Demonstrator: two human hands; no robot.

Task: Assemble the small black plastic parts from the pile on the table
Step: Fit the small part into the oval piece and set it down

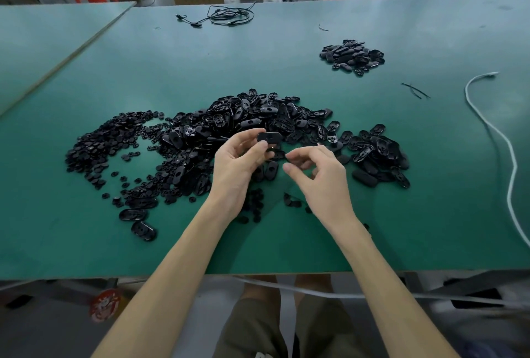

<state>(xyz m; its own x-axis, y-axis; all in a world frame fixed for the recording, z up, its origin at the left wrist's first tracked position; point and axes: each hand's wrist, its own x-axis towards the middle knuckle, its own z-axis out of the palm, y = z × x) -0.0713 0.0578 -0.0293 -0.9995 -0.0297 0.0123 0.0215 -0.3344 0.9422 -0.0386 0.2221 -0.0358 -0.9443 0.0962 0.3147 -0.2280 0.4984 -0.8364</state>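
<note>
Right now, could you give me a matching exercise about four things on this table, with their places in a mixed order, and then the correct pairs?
Things:
1. oval part
2. white cord
3. black cable
4. small pile

Places:
A. coiled near the far edge of the table
B. along the right side
C. held in the left hand
D. beyond the big pile, apart from it

Pairs: 1-C, 2-B, 3-A, 4-D.
</note>
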